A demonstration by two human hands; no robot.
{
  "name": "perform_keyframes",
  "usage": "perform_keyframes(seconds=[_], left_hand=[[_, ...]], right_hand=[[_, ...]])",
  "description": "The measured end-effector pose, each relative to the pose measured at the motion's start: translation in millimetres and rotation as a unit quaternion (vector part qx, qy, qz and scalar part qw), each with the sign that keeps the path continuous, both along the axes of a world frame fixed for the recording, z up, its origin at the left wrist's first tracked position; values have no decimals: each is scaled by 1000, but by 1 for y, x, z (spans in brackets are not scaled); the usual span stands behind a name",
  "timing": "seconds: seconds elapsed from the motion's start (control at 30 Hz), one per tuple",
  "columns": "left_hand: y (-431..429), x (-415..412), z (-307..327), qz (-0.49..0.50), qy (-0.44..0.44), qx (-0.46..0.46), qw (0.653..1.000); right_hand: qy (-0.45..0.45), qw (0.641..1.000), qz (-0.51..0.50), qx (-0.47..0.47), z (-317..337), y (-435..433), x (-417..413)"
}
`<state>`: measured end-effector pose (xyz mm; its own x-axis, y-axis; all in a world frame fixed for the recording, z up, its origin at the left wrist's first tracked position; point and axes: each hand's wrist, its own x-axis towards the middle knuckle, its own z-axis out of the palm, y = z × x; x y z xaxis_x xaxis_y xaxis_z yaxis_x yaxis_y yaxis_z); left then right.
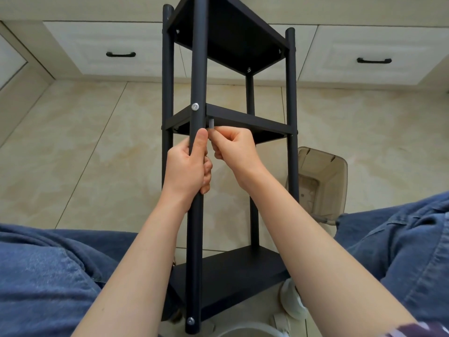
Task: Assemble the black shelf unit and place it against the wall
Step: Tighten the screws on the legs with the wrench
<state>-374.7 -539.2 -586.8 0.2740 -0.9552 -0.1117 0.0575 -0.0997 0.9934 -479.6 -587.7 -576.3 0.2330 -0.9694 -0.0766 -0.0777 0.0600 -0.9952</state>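
The black shelf unit lies tilted between my knees, its three boards joined by four round posts. My left hand grips the nearest post just below the middle board. Silver bolt heads show on that post at the middle board and near its lower end. My right hand pinches a small silvery tool, held up under the middle board's near corner beside the post. Its tip is hidden by the board edge.
A translucent brown plastic bin lies on the tiled floor right of the shelf. White drawer fronts with black handles run along the far wall. My jeans-clad legs flank the shelf. White objects lie near the bottom board.
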Motion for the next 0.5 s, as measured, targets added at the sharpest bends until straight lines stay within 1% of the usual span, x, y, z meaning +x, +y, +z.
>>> perform_keyframes(seconds=[0.2, 0.5], left_hand=[[-15, 4, -1, -3, -15, 22, 1000], [-27, 9, -5, -4, -15, 27, 1000]], right_hand=[[12, 1000, -26, 4, -2, -9, 5], [63, 997, -45, -21, -18, -26, 13]])
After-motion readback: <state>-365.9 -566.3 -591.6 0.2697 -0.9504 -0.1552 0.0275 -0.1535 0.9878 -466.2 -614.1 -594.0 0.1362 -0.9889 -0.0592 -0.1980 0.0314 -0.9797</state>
